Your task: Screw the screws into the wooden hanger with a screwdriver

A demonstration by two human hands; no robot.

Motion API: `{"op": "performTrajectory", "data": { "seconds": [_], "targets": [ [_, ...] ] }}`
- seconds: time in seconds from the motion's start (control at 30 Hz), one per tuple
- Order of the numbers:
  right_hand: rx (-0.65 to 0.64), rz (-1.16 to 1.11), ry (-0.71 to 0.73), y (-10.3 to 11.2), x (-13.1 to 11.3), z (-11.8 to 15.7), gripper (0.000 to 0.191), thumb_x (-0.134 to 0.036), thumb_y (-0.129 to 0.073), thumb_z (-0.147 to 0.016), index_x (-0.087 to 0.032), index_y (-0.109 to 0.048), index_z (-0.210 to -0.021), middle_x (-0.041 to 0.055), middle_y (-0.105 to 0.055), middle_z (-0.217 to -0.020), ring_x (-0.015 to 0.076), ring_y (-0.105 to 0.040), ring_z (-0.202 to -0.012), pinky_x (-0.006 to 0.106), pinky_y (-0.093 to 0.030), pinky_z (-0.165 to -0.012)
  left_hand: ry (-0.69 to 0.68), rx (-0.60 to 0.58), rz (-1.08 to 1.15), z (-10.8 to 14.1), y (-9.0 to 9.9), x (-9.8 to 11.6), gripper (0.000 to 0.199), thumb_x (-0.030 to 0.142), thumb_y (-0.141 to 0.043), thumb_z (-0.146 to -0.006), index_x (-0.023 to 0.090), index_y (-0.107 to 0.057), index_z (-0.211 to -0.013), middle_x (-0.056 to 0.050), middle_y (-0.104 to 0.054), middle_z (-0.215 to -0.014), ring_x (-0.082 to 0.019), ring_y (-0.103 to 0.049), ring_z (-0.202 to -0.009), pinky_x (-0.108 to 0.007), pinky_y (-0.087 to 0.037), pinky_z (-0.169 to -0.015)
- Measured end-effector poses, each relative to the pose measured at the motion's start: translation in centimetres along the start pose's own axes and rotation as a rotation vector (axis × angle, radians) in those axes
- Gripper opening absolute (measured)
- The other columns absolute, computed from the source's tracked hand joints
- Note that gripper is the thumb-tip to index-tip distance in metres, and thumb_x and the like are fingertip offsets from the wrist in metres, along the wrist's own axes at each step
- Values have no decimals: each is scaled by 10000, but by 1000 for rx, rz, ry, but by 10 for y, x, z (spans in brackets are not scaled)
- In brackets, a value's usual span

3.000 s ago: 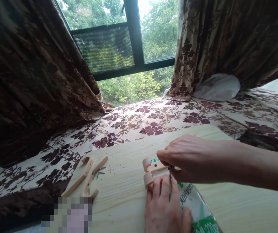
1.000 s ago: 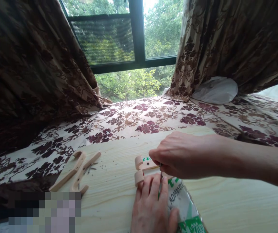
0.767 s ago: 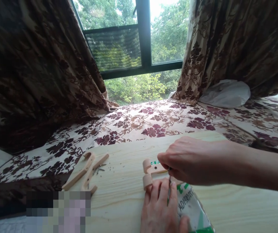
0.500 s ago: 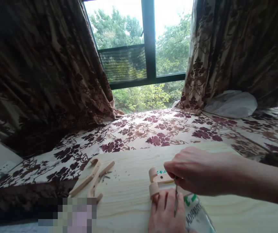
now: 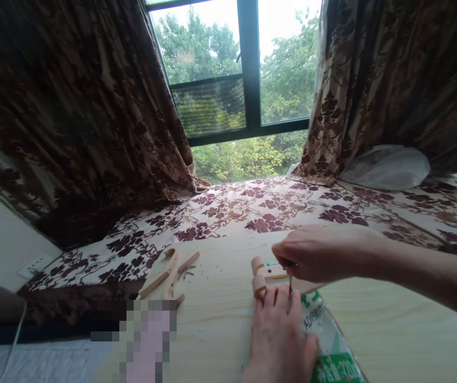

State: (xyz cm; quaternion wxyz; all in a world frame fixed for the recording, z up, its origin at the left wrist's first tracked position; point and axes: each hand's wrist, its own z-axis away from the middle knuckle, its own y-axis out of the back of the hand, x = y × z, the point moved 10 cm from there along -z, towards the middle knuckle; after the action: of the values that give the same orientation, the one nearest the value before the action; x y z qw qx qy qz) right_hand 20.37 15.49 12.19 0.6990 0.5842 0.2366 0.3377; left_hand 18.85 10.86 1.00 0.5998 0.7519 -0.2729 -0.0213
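My left hand (image 5: 277, 327) lies flat with fingers stretched forward, pressing down beside the curled end of a pale wooden hook (image 5: 258, 284). Just beyond it is another wooden hook (image 5: 270, 272) with a dark hole. Both rest at a white and green printed packet (image 5: 326, 330). My right hand (image 5: 312, 252) is closed round a thin metal tool (image 5: 290, 292), whose shaft points down by my left fingers; its exact kind and its tip's contact are unclear. To the left lie two more curved wooden hooks (image 5: 160, 276), with several small screws (image 5: 188, 271) next to them.
Everything sits on a pale wooden board (image 5: 212, 330). Behind it spreads a floral cloth (image 5: 228, 210) up to the window (image 5: 252, 69), between patterned curtains (image 5: 93, 106). A white plastic bag (image 5: 386, 167) lies at the right. A pixelated patch covers the lower left.
The view has shifted, so the board's things appear higher and slightly to the right. More of the packet shows. Both hands keep the same places over the wooden hooks.
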Motion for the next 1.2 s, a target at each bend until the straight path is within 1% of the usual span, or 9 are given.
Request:
{"op": "performTrajectory", "data": {
  "seconds": [0.07,0.17,0.27,0.43,0.6,0.73,0.9,1.0,1.2],
  "targets": [
    [6,-9,-16,-2,2,0,200,-126,-484,-763,-139,-670,-836,97,-674,-722,167,-542,-597,266,-242,-493,45,-31,12,0,8,2,521,443,-591,-787,217,-517,-1251,-51,-546,-1257,-271,-463,-1157,-483,-365,-1039],
    [1,-35,-43,-5,6,1,197,-145,-492,-765,-143,-669,-851,94,-666,-725,158,-507,-579,263,-248,-494,51,-77,32,0,13,6,479,406,-567,-816,244,-494,-1260,-22,-517,-1255,-234,-428,-1169,-435,-319,-1076],
    [-3,-46,-65,-5,7,3,202,-163,-489,-763,-159,-669,-854,76,-659,-712,144,-470,-549,260,-240,-479,39,-118,41,2,9,7,513,422,-553,-824,226,-473,-1292,-40,-493,-1303,-251,-402,-1206,-448,-293,-1092],
    [18,-34,-97,0,8,2,206,-169,-500,-732,-178,-673,-843,65,-663,-694,139,-444,-530,253,-234,-463,4,-166,-15,1,0,3,602,481,-510,-827,166,-445,-1335,-103,-471,-1356,-305,-397,-1230,-506,-317,-1068],
    [-6,-51,-91,-4,10,0,191,-169,-512,-726,-180,-667,-835,65,-671,-713,142,-467,-553,253,-244,-472,-70,-265,-67,-1,-3,5,636,466,-496,-818,122,-422,-1348,-133,-454,-1366,-313,-413,-1211,-517,-335,-1053],
    [-16,-41,-85,-6,10,-2,174,-168,-504,-762,-177,-657,-844,71,-673,-731,150,-497,-583,261,-254,-494,-40,-273,-23,0,0,6,640,480,-494,-826,136,-408,-1358,-115,-444,-1380,-300,-393,-1236,-497,-297,-1087],
    [4,-17,-81,-3,9,1,176,-161,-502,-769,-186,-660,-843,63,-666,-710,148,-502,-570,264,-239,-480,36,-310,49,1,-10,-1,679,500,-505,-812,150,-379,-1380,-94,-400,-1428,-306,-344,-1290,-488,-217,-1128],
    [22,-15,-76,-2,9,2,186,-163,-502,-766,-182,-666,-851,68,-667,-714,151,-511,-571,268,-242,-477,52,-290,52,-2,-12,-4,676,495,-510,-804,153,-391,-1375,-91,-396,-1436,-314,-341,-1299,-497,-230,-1121],
    [16,-54,-58,-5,11,3,197,-149,-497,-761,-165,-669,-856,77,-676,-738,161,-544,-599,269,-280,-485,29,-224,14,-4,-10,-6,653,485,-529,-789,163,-435,-1349,-83,-455,-1395,-315,-405,-1259,-502,-302,-1088]
  ]
}}
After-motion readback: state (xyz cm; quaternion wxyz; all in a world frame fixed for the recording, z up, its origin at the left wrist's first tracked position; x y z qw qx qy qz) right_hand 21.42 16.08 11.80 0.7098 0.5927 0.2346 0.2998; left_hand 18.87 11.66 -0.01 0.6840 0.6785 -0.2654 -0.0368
